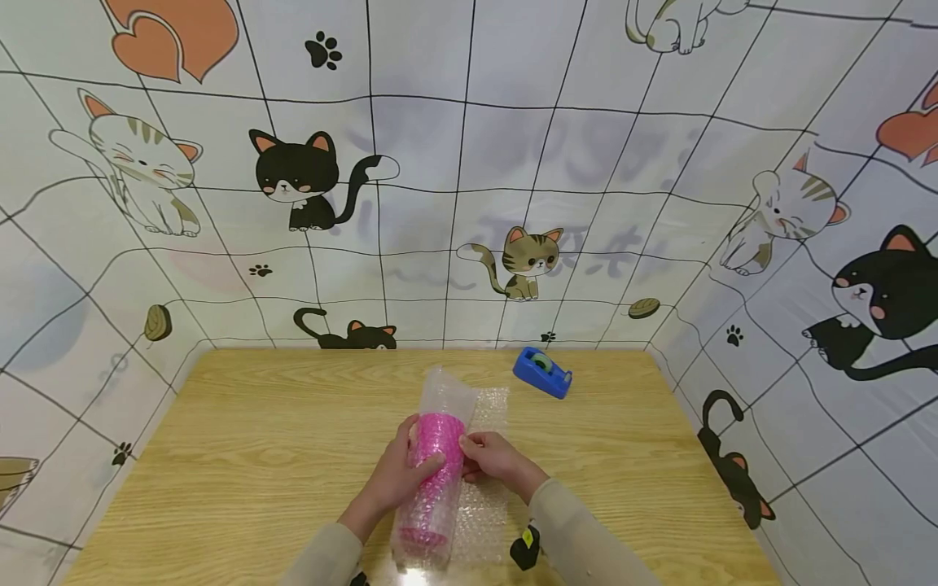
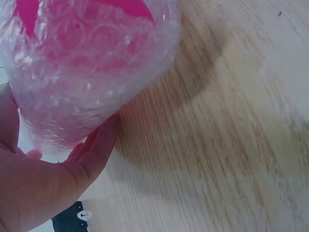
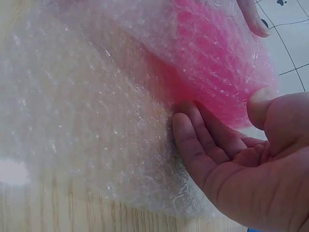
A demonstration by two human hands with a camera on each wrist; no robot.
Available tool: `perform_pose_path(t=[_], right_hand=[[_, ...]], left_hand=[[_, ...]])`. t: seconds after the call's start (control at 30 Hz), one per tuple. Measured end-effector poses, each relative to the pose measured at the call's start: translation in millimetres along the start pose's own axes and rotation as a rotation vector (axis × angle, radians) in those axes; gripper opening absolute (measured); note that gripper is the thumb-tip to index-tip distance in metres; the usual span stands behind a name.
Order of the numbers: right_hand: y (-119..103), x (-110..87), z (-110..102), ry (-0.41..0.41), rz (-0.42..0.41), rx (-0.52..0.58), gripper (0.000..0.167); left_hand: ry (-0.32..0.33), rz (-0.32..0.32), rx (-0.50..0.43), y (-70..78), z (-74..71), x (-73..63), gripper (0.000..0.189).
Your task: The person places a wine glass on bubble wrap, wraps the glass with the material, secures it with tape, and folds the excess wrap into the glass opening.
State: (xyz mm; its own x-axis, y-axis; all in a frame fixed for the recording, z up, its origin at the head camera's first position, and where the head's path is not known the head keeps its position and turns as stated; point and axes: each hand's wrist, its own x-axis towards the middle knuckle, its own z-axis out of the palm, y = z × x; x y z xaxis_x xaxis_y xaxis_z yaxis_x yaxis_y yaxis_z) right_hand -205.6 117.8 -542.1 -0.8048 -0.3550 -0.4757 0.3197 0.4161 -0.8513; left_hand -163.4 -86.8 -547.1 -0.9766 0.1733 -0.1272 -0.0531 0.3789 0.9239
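A bright pink cylinder (image 1: 440, 435) lies lengthwise on the table, rolled in clear bubble wrap (image 1: 484, 513). The wrap extends past its far end, and a flat flap spreads to the right. My left hand (image 1: 401, 474) grips the roll from the left, thumb across the top; in the left wrist view its fingers (image 2: 99, 150) reach round the underside. On the right side my right hand (image 1: 500, 461) holds the roll's edge. The right wrist view shows its thumb (image 3: 260, 104) against the wrapped pink side and its fingers (image 3: 190, 137) tucked low, where the roll meets the flap.
A blue tape dispenser (image 1: 542, 372) with a roll of tape stands near the table's back edge, right of the roll. The wooden table (image 1: 278, 439) is bordered by a white cat-print cloth (image 1: 418, 163) at the back and sides.
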Motion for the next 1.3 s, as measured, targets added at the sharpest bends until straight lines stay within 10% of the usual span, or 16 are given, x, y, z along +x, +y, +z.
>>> perform_pose_path(t=[1.3], right_hand=[[5.0,1.8,5.4,-0.002,-0.036,0.042,0.053]], left_hand=[[0.042,-0.014,0.056,-2.1,8.0,1.5,0.095]])
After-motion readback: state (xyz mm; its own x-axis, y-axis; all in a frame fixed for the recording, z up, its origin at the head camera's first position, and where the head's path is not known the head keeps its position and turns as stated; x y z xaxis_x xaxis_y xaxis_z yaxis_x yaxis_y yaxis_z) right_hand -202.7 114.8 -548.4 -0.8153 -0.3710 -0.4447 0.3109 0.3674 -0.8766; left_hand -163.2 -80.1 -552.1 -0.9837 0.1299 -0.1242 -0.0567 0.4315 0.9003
